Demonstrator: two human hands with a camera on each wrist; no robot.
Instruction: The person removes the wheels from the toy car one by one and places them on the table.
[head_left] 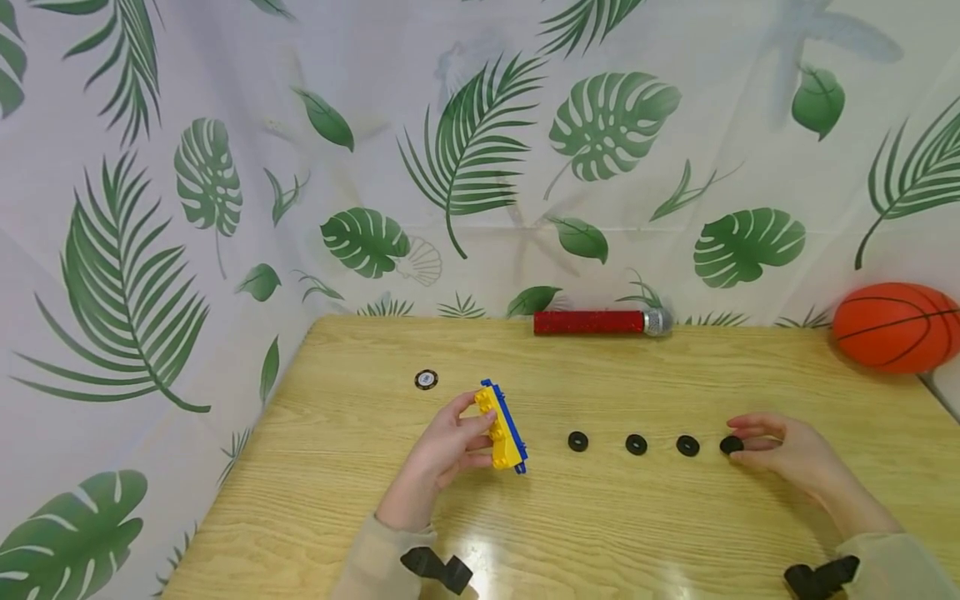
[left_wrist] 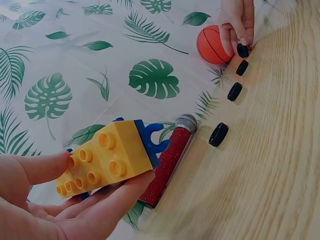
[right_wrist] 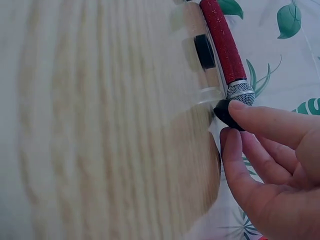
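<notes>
My left hand (head_left: 447, 446) grips a yellow and blue toy vehicle body (head_left: 502, 429) above the table. In the left wrist view, its yellow studs (left_wrist: 106, 140) face the camera, and a blue hook-shaped clip (left_wrist: 155, 137) sticks out at one end. No wheels show on it. Over to the right, my right hand (head_left: 787, 454) pinches a small black toy tire (head_left: 731, 446) between thumb and fingers. In the right wrist view, that tire (right_wrist: 225, 114) is partly covered by the thumb. Three more black tires (head_left: 636, 444) lie in a row between the hands.
Along the back edge of the wooden table (head_left: 337, 500) lies a red microphone (head_left: 588, 322) with a silver head. An orange basketball (head_left: 896, 327) sits in the back right corner. A round black-rimmed chip (head_left: 426, 380) lies beyond my left hand. Leaf-printed cloth (head_left: 480, 167) hangs behind.
</notes>
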